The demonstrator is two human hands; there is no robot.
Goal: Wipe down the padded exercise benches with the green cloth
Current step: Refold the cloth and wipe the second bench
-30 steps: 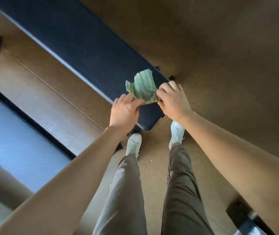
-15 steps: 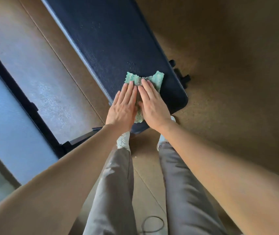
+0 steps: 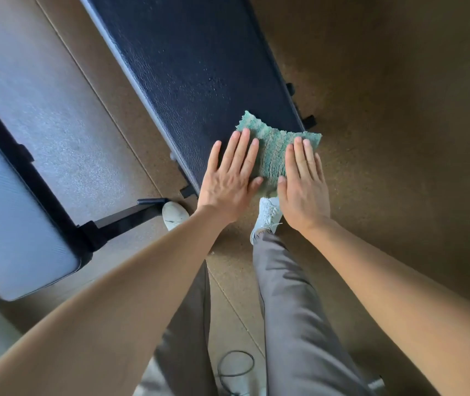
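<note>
head: green cloth (image 3: 273, 151) partly under left hand (image 3: 228, 182), right hand (image 3: 303, 187)

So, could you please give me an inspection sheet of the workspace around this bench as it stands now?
Surface: dark padded bench, textured top, running away from the person.
Job's things: green cloth spread flat at the bench's near end, its right corner past the pad's edge.
Clutter: nothing seen.
Grippers: left hand and right hand both flat, fingers straight, pressing on the cloth.
Cables: one thin dark cable looped on the floor between the person's legs.
Surroundings: brown floor; second padded bench to the left on a black frame.
</note>
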